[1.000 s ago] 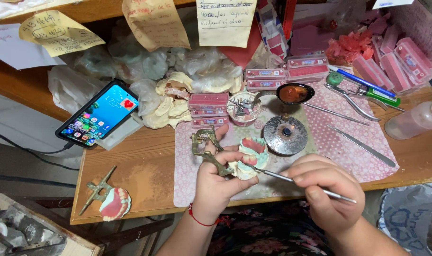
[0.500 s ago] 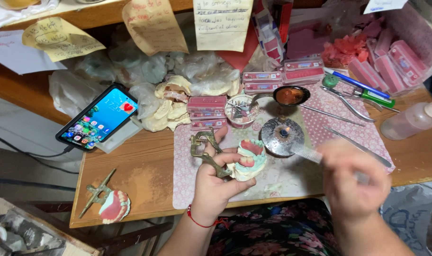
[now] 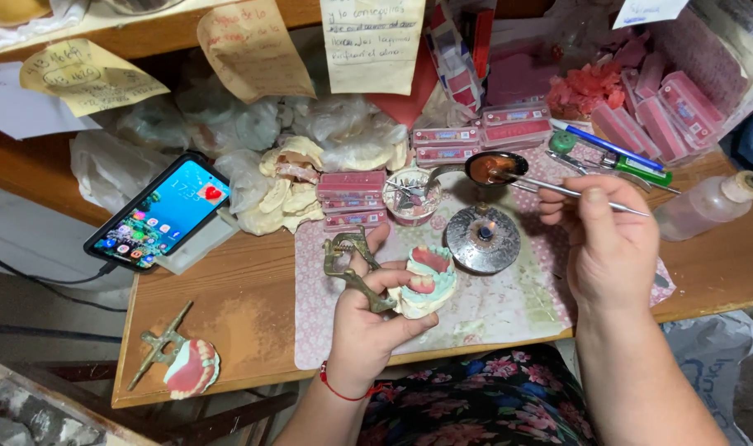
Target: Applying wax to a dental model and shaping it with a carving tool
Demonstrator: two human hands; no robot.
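head view: the right hand [image 3: 612, 239] has moved since a second ago. then it lay low near the front edge of the table [image 3: 228, 322], its thin metal tool [image 3: 587, 196] pointing left at the denture model [image 3: 424, 282]; half a second ago it was a blur on the way up. now it is raised over the right part of the patterned mat [image 3: 509, 306], fingers pinched on the tool, whose tip reaches the small dark dish of reddish wax [image 3: 494, 168] toward the back of the table. i judge that work on the model is paused while the tool takes up wax. the small round burner [image 3: 482, 239], with a faint flame at its middle, stands just below and left of the dish, between it and the model.

the left hand [image 3: 368, 318] has hardly shifted. its grip is clenched around the brass articulator [image 3: 350, 266] that carries the model, with the pink gums and teeth facing up and right. the model sits near the front edge of the mat, well apart from the tool tip and left of the right hand.

a second articulator with a denture [image 3: 182, 363] lies at the front left corner, and a lit phone [image 3: 158, 212] leans near the left edge.
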